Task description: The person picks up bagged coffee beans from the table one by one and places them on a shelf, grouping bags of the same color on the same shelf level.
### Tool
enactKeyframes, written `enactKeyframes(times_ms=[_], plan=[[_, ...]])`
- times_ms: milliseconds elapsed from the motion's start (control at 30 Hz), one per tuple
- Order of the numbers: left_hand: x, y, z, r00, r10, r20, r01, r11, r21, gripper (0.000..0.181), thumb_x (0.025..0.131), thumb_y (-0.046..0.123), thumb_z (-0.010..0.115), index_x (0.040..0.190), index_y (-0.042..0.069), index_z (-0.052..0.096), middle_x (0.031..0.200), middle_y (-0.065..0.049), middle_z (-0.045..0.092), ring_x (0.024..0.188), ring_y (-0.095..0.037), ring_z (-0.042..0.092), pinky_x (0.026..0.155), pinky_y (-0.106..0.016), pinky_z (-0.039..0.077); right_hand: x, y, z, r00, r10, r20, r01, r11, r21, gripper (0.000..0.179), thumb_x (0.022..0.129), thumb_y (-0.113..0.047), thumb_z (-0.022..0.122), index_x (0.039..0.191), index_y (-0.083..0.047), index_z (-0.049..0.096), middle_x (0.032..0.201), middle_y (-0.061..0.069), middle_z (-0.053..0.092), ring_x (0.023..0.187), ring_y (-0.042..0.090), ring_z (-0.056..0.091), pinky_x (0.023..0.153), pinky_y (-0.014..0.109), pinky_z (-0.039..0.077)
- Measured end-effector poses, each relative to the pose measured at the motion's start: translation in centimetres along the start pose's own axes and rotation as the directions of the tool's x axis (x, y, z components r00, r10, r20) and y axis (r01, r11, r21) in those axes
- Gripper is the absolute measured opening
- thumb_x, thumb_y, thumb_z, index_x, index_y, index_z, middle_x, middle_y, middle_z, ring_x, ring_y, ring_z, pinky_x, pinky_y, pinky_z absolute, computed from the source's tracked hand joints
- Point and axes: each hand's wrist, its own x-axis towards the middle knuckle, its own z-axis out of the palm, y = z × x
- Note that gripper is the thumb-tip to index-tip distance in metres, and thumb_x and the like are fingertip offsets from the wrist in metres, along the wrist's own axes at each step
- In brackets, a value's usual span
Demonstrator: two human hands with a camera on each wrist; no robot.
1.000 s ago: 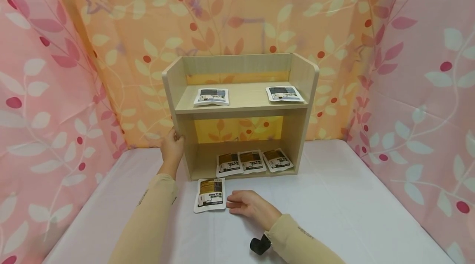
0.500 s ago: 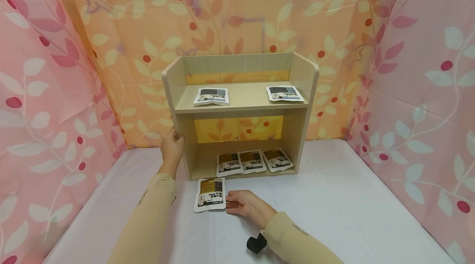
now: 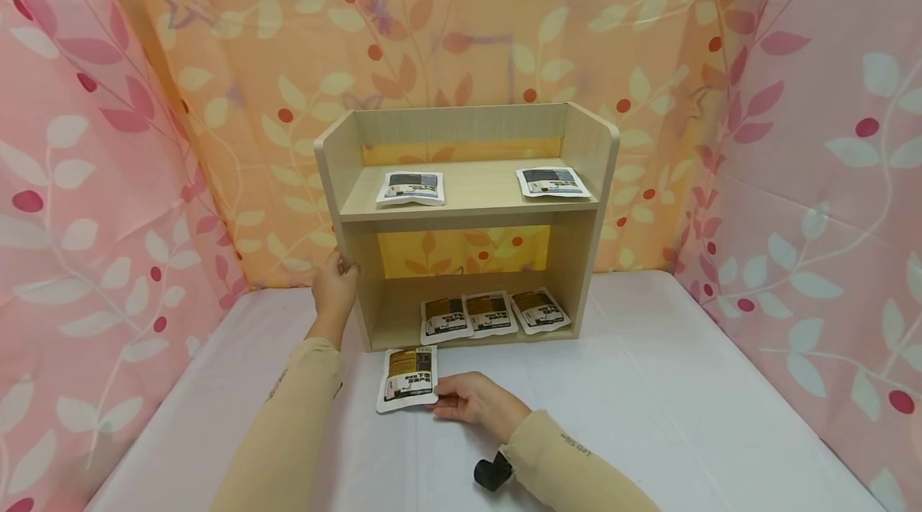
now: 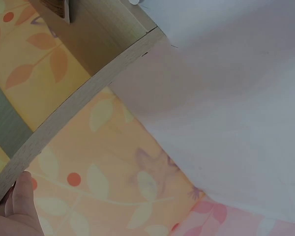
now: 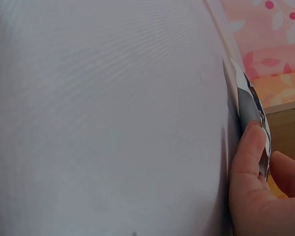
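Observation:
My right hand (image 3: 481,402) pinches the right edge of a white-rimmed pouch (image 3: 408,378) with a brown and white label. The thumb lies over that edge and the fingers go underneath, as the right wrist view also shows. This pouch (image 5: 249,110) lies in front of the small wooden shelf (image 3: 468,216), its near right corner slightly raised. At the shelf's left side, my left hand (image 3: 334,288) grips the upright panel (image 4: 64,110); part of that hand is cut off in the left wrist view.
On the bottom board, a left pouch (image 3: 445,318), a middle pouch (image 3: 490,313) and a tilted right pouch (image 3: 540,310) lie in a row. Above, a blue-labelled pouch (image 3: 412,187) and another (image 3: 552,182) lie apart. Patterned curtains (image 3: 814,200) enclose the white-covered table (image 3: 648,384).
My right hand has moved slightly left from beside the front pouch and taken hold of its right edge. The left hand stays at the shelf's side.

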Motion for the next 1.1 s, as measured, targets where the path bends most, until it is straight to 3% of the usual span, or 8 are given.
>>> enactKeyframes(times_ms=[333, 567, 833, 1100], plan=[[-0.1, 0.1, 0.0, 1.0, 0.003, -0.002, -0.003, 1.0, 0.009, 0.022, 0.09, 0.005, 0.055, 0.108, -0.006, 0.061, 0.118, -0.028, 0.061, 0.109, -0.045, 0.059, 0.089, -0.053, 0.045, -0.4, 0.3, 0.2, 0.999, -0.027, 0.033, 0.029, 0.998, -0.057, 0.028, 0.091, 0.012, 0.053, 0.119, 0.014, 0.056, 0.097, 0.023, 0.07, 0.076, 0.024, 0.07, 0.065, 0.029, 0.055], [0.0, 0.0, 0.1, 1.0, 0.001, -0.006, -0.001, 1.0, 0.004, 0.026, 0.089, 0.005, 0.055, 0.113, -0.005, 0.061, 0.117, -0.028, 0.062, 0.109, -0.044, 0.059, 0.09, -0.053, 0.045, -1.1, 0.6, 0.4, 0.998, -0.054, 0.039, 0.057, 0.995, -0.081, 0.024, 0.089, 0.012, 0.055, 0.113, 0.013, 0.059, 0.087, 0.018, 0.071, 0.065, 0.019, 0.066, 0.057, 0.023, 0.052], [-0.1, -0.1, 0.1, 1.0, -0.002, -0.002, 0.002, 1.0, 0.011, 0.026, 0.09, 0.006, 0.055, 0.113, -0.004, 0.061, 0.119, -0.028, 0.061, 0.112, -0.044, 0.058, 0.091, -0.054, 0.044, -1.9, -0.1, 0.1, 0.993, -0.104, 0.05, 0.108, 0.991, -0.078, 0.026, 0.088, 0.012, 0.056, 0.114, 0.012, 0.061, 0.081, 0.012, 0.07, 0.062, 0.018, 0.063, 0.054, 0.024, 0.052], [0.0, -0.1, 0.0, 1.0, 0.009, 0.001, -0.009, 1.0, 0.025, 0.027, 0.09, 0.006, 0.055, 0.114, -0.003, 0.06, 0.119, -0.028, 0.06, 0.111, -0.046, 0.057, 0.091, -0.054, 0.043, -2.0, -1.6, -0.4, 0.994, -0.106, 0.03, 0.108, 0.991, -0.078, 0.032, 0.088, 0.012, 0.057, 0.12, 0.012, 0.059, 0.089, 0.017, 0.071, 0.062, 0.016, 0.063, 0.053, 0.02, 0.049]])
